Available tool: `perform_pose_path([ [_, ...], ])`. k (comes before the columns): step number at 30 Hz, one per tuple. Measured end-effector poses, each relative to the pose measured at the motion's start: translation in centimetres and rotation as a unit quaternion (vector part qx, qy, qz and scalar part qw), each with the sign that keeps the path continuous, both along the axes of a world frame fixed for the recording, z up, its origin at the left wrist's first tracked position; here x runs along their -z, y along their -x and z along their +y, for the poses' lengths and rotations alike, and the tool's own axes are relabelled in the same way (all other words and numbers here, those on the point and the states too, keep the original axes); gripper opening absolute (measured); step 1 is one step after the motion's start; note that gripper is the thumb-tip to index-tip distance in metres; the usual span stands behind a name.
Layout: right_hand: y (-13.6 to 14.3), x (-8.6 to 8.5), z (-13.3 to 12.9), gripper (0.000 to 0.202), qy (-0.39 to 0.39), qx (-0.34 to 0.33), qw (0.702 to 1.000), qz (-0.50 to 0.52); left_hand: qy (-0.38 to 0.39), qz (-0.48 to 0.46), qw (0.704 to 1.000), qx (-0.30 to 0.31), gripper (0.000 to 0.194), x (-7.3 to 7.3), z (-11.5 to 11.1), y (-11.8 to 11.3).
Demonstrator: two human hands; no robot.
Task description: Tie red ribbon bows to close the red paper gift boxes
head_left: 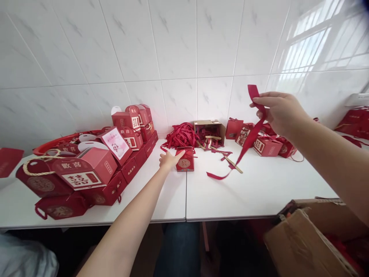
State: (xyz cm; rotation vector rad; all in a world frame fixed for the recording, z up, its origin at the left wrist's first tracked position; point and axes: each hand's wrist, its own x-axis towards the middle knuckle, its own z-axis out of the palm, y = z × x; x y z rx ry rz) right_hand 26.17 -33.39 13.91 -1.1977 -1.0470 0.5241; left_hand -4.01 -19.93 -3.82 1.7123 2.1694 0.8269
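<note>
My right hand (272,105) is raised above the right side of the table, its fingers pinching a red ribbon (250,140) near the upper end. The ribbon hangs down to the left, its lower end curling close to the tabletop. At the middle of the table, my left hand (170,158) reaches to a small red box (185,163) with a round gold pattern. The left thumb lies over the top of the box and the other fingers are apart at its left side. Behind the box sits a heap of red ribbons (182,135).
Red gift boxes (134,161) are stacked at the left, by a red tray (47,147). An open carton (223,132) holds tags near the wall. More boxes (267,146) stand right. A cardboard box (302,242) is at the lower right; a person's sleeve (25,256) shows lower left.
</note>
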Motion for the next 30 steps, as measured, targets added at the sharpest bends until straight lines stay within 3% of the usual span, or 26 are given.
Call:
perform_pose_path([
  [2, -0.2, 0.6, -1.3, 0.009, 0.024, -0.015, 0.999, 0.035, -0.045, 0.027, 0.999, -0.004, 0.074, -0.3, -1.0, -1.5],
  [4, 0.3, 1.9, -1.6, 0.012, 0.062, -0.037, 0.994, 0.081, -0.098, 0.059, 0.993, 0.007, 0.062, -0.5, -2.0, -3.1],
  [6, 1.3, 3.6, -1.2, 0.013, 0.096, -0.074, 0.988, 0.099, -0.132, 0.085, 0.987, 0.032, 0.051, -0.5, -2.8, -4.5],
  [10, 3.0, 8.0, 0.1, 0.010, 0.155, -0.127, 0.978, 0.056, -0.137, 0.112, 0.981, 0.083, 0.053, 0.2, -3.3, -6.7],
  [13, 3.2, 11.6, 0.6, 0.010, 0.193, -0.137, 0.970, 0.048, -0.131, 0.121, 0.976, 0.124, 0.044, 1.0, -3.3, -6.8],
  [17, 2.4, 14.9, 1.0, 0.006, 0.249, -0.137, 0.958, 0.032, -0.134, 0.124, 0.958, 0.220, 0.036, 1.4, -3.5, -4.8],
  [21, 1.6, 15.8, 1.4, 0.005, 0.285, -0.153, 0.946, 0.019, -0.133, 0.104, 0.925, 0.341, 0.042, 1.3, -5.4, -2.4],
  [26, 3.4, 15.4, 0.5, 0.008, 0.285, -0.210, 0.935, 0.024, -0.116, 0.046, 0.869, 0.478, 0.044, 1.0, -10.3, -1.1],
  [30, 5.4, 15.5, -1.6, 0.013, 0.268, -0.282, 0.921, 0.005, -0.084, 0.034, 0.851, 0.518, 0.047, 0.1, -13.6, -1.3],
])
